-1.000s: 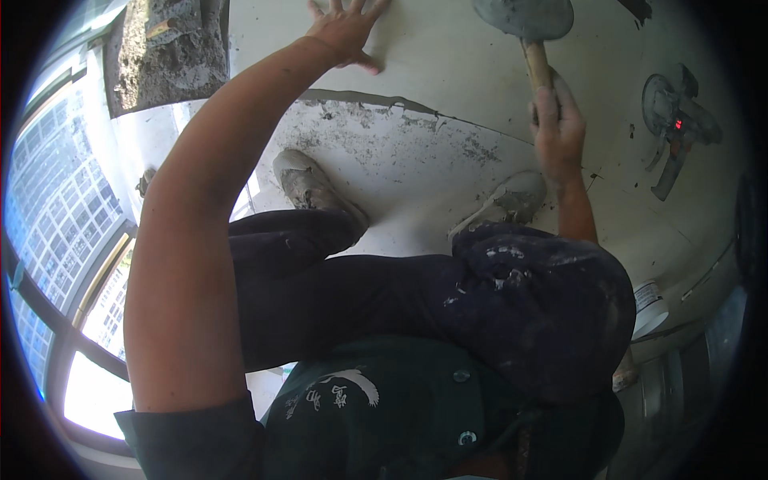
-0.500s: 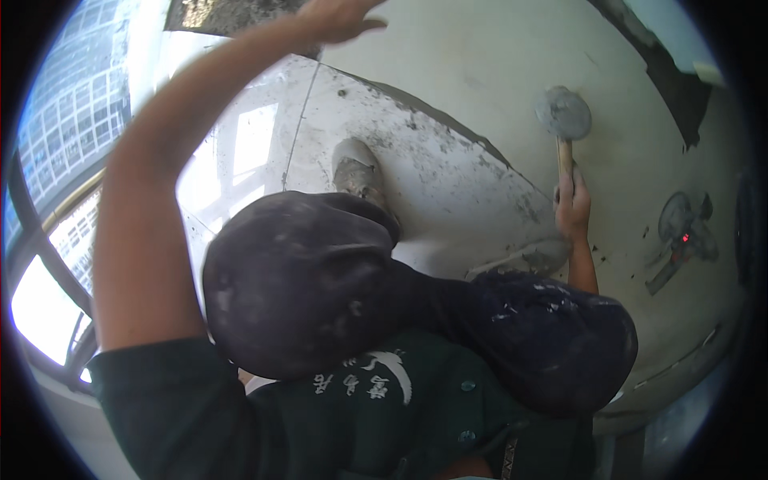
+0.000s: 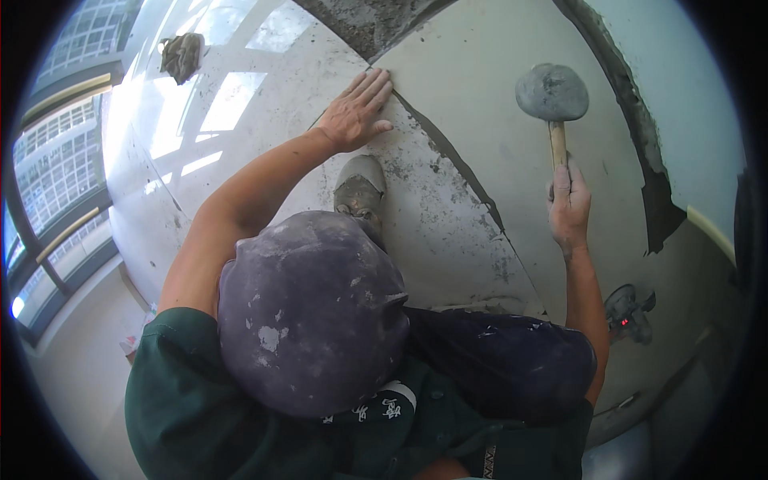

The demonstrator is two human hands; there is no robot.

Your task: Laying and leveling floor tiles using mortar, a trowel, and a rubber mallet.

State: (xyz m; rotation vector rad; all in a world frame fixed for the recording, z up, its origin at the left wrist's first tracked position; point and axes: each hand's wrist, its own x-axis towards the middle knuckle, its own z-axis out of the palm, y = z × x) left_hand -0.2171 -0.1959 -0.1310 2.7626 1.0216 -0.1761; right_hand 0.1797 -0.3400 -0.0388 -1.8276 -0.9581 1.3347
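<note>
The largest thing in view is the floor: a broad, pale tile [image 3: 488, 96] on the right, a dusty, mortar-specked tile [image 3: 440, 224] in the middle and a glossy white tile [image 3: 264, 128] on the left, bright with reflected light. A gridded facade shows through the window [image 3: 60, 152] at the far left. The person's green shirt [image 3: 184, 376] and dark, paint-spotted trousers [image 3: 312, 312] fill the lower part, one knee raised high. A rough bare patch [image 3: 372, 24] lies at the top, where the tiles' corners meet, and a strip of dark mortar [image 3: 628, 96] runs down beyond the pale tile's right side.

The grey-headed rubber mallet [image 3: 552, 94] is over the pale tile, head pointing away from the person; whether it touches cannot be told. The right hand [image 3: 570, 204] has its fingers curled around the lower end of the wooden handle. The left hand [image 3: 354, 116] lies palm down across the joint near the corner, fingers close together, thumb spread.

Smaller still are a dusty shoe [image 3: 360, 184] below the left hand, a handheld tool [image 3: 628, 316] with a red light beside the right forearm, and a crumpled cloth [image 3: 182, 58] on the glossy tile.
</note>
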